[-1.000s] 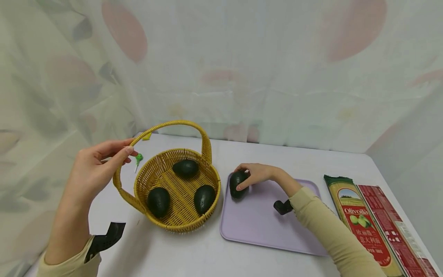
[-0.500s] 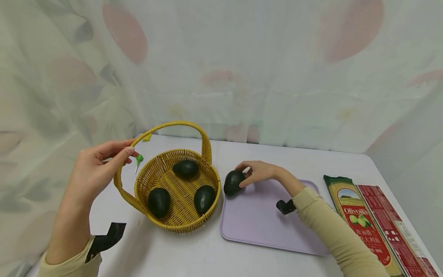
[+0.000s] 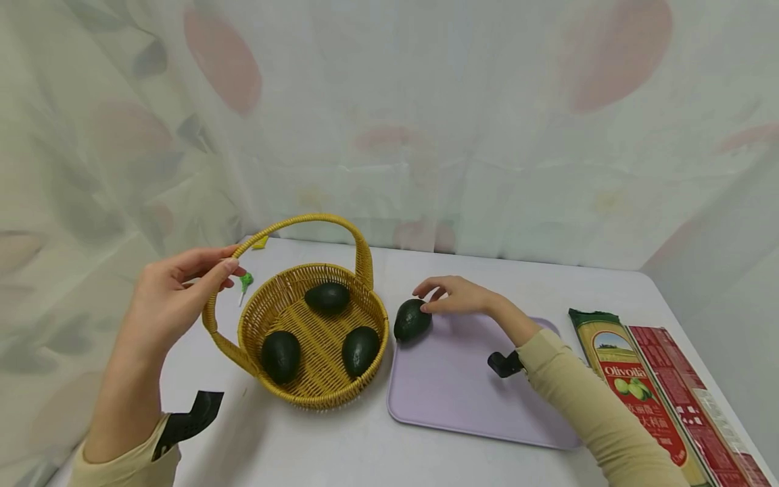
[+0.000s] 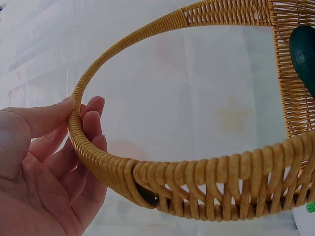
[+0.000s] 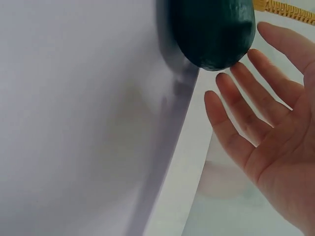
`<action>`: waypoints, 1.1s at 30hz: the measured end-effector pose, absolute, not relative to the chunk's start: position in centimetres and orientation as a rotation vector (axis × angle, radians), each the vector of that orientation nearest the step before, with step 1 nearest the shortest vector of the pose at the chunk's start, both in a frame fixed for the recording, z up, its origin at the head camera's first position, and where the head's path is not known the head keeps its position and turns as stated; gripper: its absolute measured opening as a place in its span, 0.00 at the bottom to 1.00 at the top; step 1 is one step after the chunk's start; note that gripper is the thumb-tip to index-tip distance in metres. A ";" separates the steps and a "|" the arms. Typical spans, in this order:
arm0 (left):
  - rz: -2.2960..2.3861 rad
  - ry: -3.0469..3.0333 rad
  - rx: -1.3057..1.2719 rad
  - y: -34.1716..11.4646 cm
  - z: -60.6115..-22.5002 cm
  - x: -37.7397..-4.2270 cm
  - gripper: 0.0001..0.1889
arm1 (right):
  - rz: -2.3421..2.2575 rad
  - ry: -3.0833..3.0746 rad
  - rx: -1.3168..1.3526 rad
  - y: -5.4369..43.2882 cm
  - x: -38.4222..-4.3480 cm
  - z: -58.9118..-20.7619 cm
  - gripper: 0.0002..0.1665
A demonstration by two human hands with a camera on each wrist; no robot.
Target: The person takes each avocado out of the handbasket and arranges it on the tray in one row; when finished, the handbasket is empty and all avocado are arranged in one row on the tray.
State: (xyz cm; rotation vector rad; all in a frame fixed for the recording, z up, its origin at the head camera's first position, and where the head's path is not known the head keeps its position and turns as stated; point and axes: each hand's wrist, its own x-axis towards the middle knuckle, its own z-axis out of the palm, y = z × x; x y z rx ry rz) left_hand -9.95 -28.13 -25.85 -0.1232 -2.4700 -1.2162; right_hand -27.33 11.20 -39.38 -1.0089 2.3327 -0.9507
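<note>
My left hand [image 3: 176,291] pinches the handle of a yellow wicker basket [image 3: 316,399] between thumb and fingers; the left wrist view shows the wrapped handle [image 4: 93,73] close up. Three dark green avocados lie inside the basket, one at the back [image 3: 327,298], one at the left [image 3: 280,356] and one at the right [image 3: 360,351]. Another avocado [image 3: 412,320] sits at the far left corner of a lilac tray [image 3: 468,399]. Just beside it is my right hand [image 5: 275,118], its fingers loosely spread and not wrapped round the fruit.
On the right lie an Olivoila pasta packet [image 3: 633,385] and a red packet [image 3: 688,385]. Behind the left hand is a small green item [image 3: 246,279] on a stick, with a yellow piece [image 3: 260,242] farther back. A patterned curtain [image 3: 426,135] hangs behind the table.
The avocado on the tray has shifted slightly left to the tray's corner. My right hand has loosened from it and lifted a little. The left hand keeps its hold on the handle.
</note>
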 end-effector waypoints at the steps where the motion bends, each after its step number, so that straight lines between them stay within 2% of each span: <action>1: -1.215 -2.472 -0.129 -28.1 -25.8 -10.0 0.13 | -0.961 2.337 -1.023 11.2 -27.4 -39.3 0.23; 10: -1.209 -2.463 -0.121 -28.1 -25.9 -10.0 0.13 | -1.036 2.301 -1.142 10.1 -27.1 -37.6 0.17; 25: -1.244 -2.468 -0.112 -27.9 -25.9 -10.0 0.14 | -1.009 2.163 -1.283 5.5 -26.1 -35.3 0.20; 33: -1.231 -2.467 -0.114 -27.8 -25.9 -10.0 0.14 | -0.980 2.105 -1.361 2.7 -25.5 -34.6 0.18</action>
